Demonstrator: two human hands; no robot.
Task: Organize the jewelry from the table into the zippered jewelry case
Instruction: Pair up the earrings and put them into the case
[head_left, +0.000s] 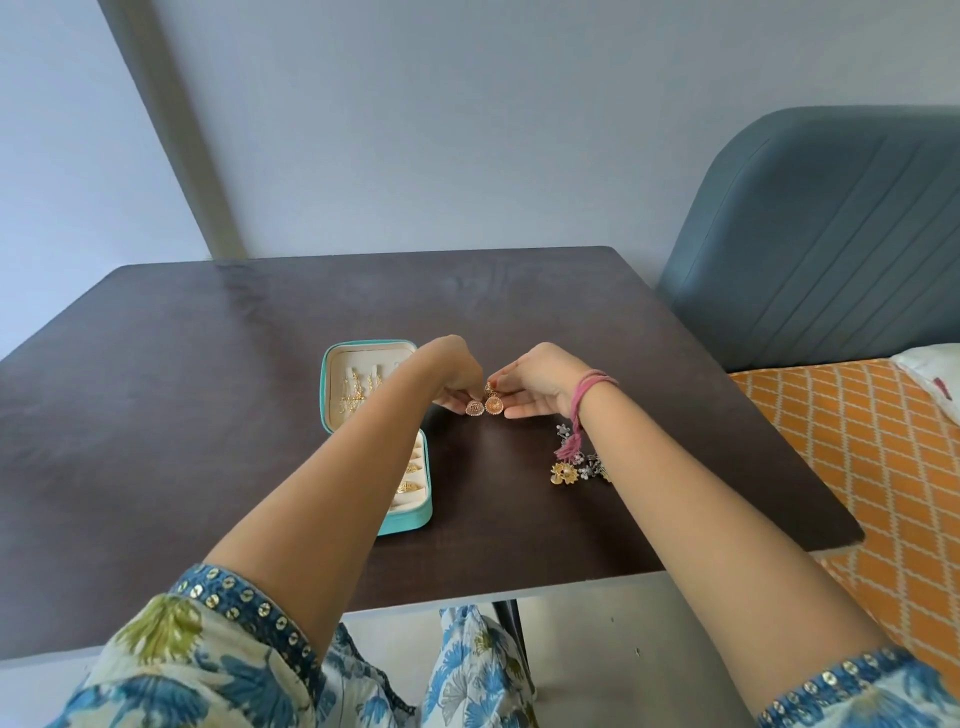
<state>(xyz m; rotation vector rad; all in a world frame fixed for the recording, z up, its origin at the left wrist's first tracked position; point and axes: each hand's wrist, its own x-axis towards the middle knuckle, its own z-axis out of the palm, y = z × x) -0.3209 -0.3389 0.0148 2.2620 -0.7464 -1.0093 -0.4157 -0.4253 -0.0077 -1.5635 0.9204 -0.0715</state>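
Pinching one bell-shaped earring (474, 407) is the left hand (457, 379), fingers curled on it, while the right hand (535, 384) pinches the other earring (493, 404) beside it, both just above the table (208, 364). Open case (415, 514) lies left of them; more loose jewelry (566, 473) lies nearer, right.

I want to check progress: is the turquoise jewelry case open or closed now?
Open. The jewelry case lies unzipped on the table; its cream lid interior holds gold chains and gold pieces sit in the base slots.
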